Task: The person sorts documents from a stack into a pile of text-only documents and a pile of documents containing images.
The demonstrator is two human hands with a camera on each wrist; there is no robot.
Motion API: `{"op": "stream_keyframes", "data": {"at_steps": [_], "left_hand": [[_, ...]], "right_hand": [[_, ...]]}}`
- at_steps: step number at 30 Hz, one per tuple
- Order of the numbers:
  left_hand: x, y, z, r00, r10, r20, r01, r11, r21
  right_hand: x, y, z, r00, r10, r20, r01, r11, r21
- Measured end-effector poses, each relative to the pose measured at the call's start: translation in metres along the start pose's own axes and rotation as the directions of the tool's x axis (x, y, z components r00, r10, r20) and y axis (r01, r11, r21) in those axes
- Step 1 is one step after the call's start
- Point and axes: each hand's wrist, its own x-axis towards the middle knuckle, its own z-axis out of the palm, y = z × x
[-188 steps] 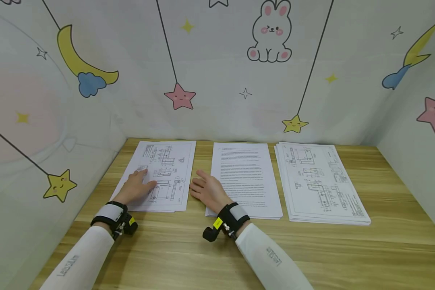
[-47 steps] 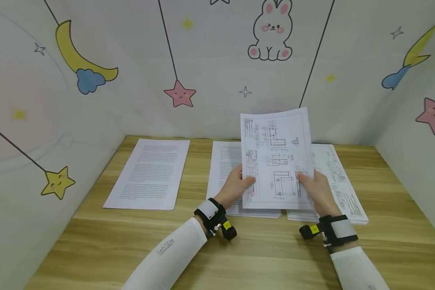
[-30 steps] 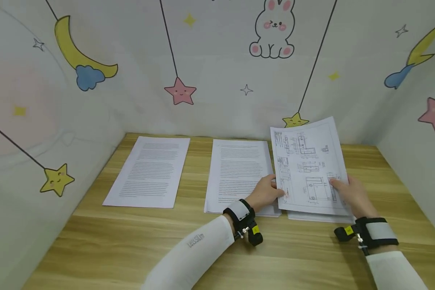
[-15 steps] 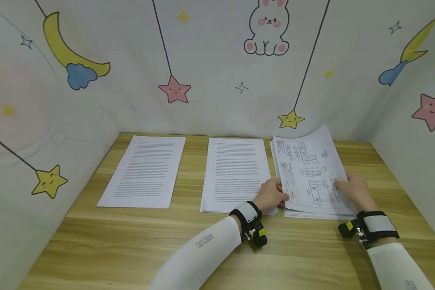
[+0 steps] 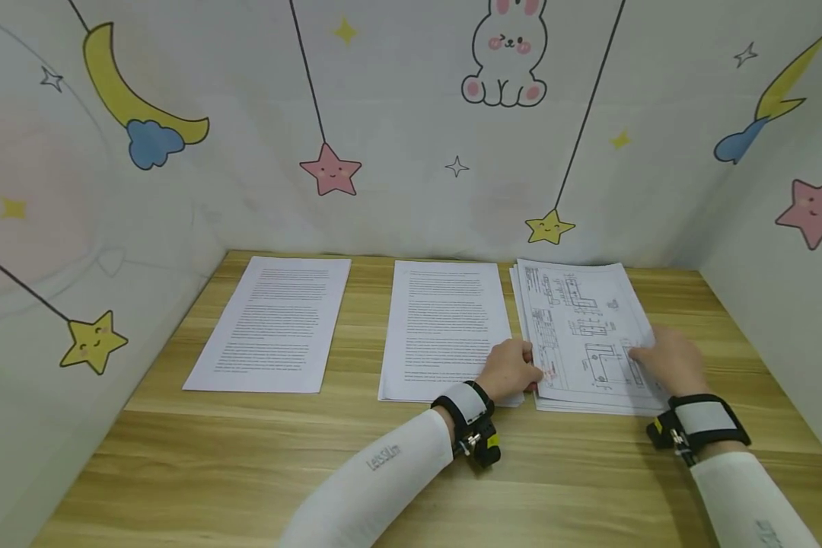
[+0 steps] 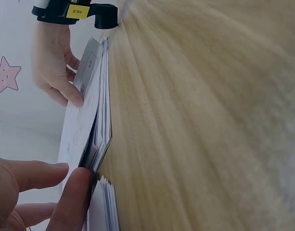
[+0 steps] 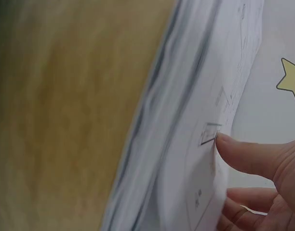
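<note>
On the right side of the table lies a stack of papers topped by technical drawing sheets. My left hand pinches the left edge of the upper drawing sheets near the front corner, its thumb on top. At the opposite edge, my right hand holds the same sheets, with the thumb on the printed face and the fingers under the edge. A slight gap shows between the lifted sheets and the pile below in the left wrist view.
A stack of text pages lies in the middle, its right edge under my left wrist. Another text stack lies at the left of the wooden table. A white cartoon-printed curtain stands behind and at both sides.
My hands carried the drawing sheets from the left rightward and lowered them onto the right stack. Their raised far corner has dropped flat. The left stack now shows a text page on top.
</note>
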Motion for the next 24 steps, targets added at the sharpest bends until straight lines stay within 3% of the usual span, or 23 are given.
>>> {"op": "stream_keyframes", "data": {"at_steps": [6,13,18,24], "left_hand": [[-0.002,-0.005,-0.008,1.0,0.012,0.018,-0.011,0.997,-0.07],[-0.005,-0.007,-0.029,1.0,-0.003,-0.012,0.001,0.985,-0.17],[-0.011,-0.011,-0.055,0.998,-0.015,-0.053,0.005,0.981,-0.193],[-0.02,-0.024,-0.099,0.992,0.009,-0.125,-0.024,0.993,-0.119]], "right_hand": [[-0.002,-0.005,-0.004,0.999,0.043,0.025,-0.041,0.995,-0.094],[-0.009,-0.019,-0.007,0.999,0.034,-0.019,-0.036,0.996,-0.087],[-0.008,-0.033,0.0,0.997,-0.019,-0.073,0.017,0.999,-0.03],[-0.015,-0.066,0.006,0.978,-0.13,-0.164,0.145,0.986,0.083]]}}
